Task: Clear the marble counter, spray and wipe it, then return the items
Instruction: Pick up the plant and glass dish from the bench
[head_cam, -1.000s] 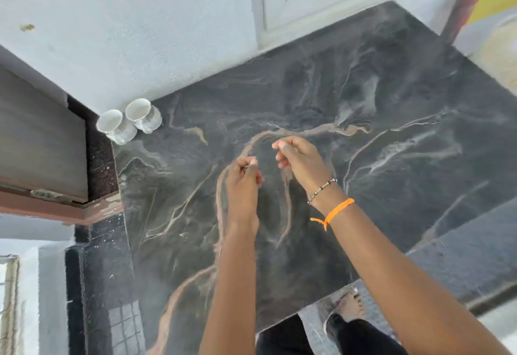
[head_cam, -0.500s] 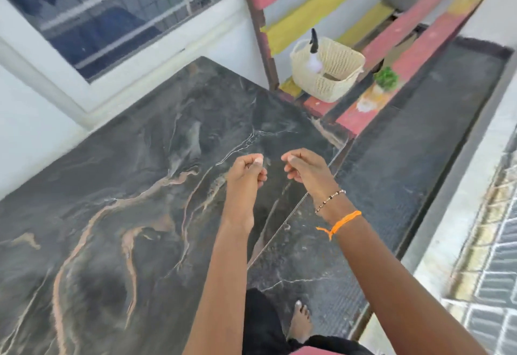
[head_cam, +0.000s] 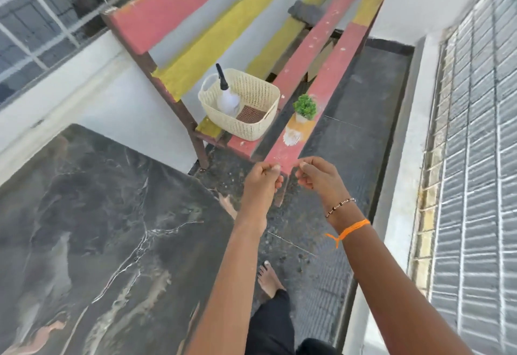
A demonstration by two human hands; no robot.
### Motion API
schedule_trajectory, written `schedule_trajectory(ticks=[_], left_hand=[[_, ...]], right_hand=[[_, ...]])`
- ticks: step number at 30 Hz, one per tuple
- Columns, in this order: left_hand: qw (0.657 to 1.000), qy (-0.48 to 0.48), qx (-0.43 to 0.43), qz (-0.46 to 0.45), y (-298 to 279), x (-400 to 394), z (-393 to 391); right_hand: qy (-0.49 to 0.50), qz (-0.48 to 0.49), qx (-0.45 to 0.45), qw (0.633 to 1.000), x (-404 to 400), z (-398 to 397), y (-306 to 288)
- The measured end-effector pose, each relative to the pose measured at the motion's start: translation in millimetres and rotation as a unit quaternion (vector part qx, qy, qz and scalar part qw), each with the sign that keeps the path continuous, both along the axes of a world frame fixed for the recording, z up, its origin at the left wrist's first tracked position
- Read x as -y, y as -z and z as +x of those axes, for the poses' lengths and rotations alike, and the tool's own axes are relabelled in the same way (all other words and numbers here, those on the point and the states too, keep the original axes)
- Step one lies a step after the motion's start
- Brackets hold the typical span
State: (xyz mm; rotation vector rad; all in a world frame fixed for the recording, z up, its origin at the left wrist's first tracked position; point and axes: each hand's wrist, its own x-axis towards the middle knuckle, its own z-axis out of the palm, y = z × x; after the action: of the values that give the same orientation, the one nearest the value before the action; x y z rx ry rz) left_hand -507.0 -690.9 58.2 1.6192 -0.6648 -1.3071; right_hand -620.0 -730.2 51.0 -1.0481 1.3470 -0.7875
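The dark marble counter (head_cam: 92,228) fills the lower left, bare in the part I see. My left hand (head_cam: 261,180) and my right hand (head_cam: 319,175) are held out side by side past the counter's right corner, above the near end of a bench. Both have the fingers curled shut, and I see nothing in them. On the red and yellow slatted bench (head_cam: 302,47) stands a cream basket (head_cam: 251,119) with a white spray bottle (head_cam: 228,97) and a brown pad in it. A small green potted plant (head_cam: 304,108) stands to the basket's right. A grey cloth (head_cam: 306,12) lies at the bench's far end.
Dark floor tiles (head_cam: 363,119) run between the bench and a white ledge (head_cam: 405,159) with a grille on the right. A window (head_cam: 42,10) sits above the white wall behind the counter. My bare foot (head_cam: 270,279) stands on the floor beside the counter's edge.
The view has swung right, from the counter and two white cups by the wall to the bench. My hands moved along, from over the marble to beyond its right corner.
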Motion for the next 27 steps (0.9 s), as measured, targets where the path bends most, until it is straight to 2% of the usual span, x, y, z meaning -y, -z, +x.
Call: schedule_trajectory(ticks=[7,12,19,23,27], left_hand=[[0.995,0.079,0.036,0.039,22.5,121.1,-27.1],[0.989,0.090,0.039,0.113,67.1,197.6,-34.1],[0.974,0.034,0.070,0.215,132.4,296.2,-51.5],[0.961,0.013,0.106,0.253,181.4,344.0,-65.5],[0.957,-0.012,0.147,0.251,229.0,381.1,-72.0]], right_hand=[[0.068,0.015,0.040,0.997,112.4,-32.8,8.9],[0.064,0.076,0.020,0.995,202.1,-53.0,60.4],[0.024,0.230,-0.046,0.972,330.0,-72.8,156.0],[-0.011,0.243,-0.088,0.966,397.4,-80.5,200.2],[0.003,0.226,-0.136,0.965,458.2,-84.2,245.5]])
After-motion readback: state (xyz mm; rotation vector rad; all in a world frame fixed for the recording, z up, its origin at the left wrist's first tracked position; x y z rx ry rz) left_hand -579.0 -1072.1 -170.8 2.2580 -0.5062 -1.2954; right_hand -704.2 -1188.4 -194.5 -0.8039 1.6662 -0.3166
